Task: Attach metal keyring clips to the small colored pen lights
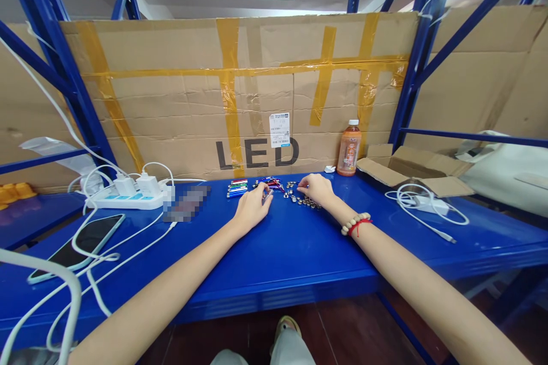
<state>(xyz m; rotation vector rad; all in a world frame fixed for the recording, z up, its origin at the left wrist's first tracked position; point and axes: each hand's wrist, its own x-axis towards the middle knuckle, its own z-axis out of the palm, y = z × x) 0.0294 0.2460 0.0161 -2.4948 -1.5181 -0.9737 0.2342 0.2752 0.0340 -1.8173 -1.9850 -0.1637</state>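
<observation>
Both my arms reach out over a blue metal shelf [291, 251]. My left hand [252, 206] rests on the shelf with its fingers curled around a small silvery item that I cannot make out clearly. My right hand [315, 188] has its fingertips on a heap of several small round silver parts [305, 199]. Between and behind the hands lies a cluster of small coloured keychain-like pieces [270, 183]. A row of small coloured tubes [237, 187] lies just left of them. A bead bracelet with a red string [356, 223] circles my right wrist.
A white power strip [128, 198] with chargers and trailing white cables sits at the left, beside a phone [77, 245]. An orange drink bottle [349, 149] stands at the back right, next to an open cardboard box [413, 168] and a white charger with cable [423, 202]. Taped cardboard marked LED forms the back wall.
</observation>
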